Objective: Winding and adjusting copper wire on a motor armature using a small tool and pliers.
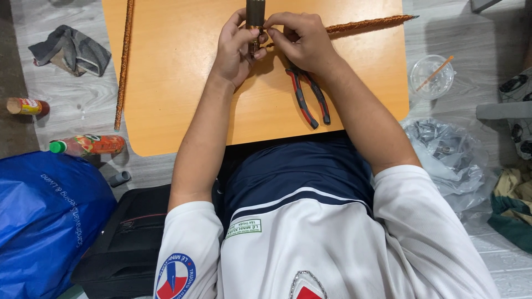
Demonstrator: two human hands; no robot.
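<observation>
Past my white shirt, I note left hand and right hand pinched closed around a dark cylinder, its top cut off, the contact point hidden by fingers.

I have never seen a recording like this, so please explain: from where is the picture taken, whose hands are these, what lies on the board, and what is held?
There is one picture, from a camera on a person's head, looking down at their own arms. Both hands meet at the far edge of an orange board. The left hand and right hand together hold a small dark cylindrical part; its exact kind is unclear. A twisted copper-coloured strand runs from the right hand. Red-handled pliers lie on the board, and another copper strand lies along its left edge.
</observation>
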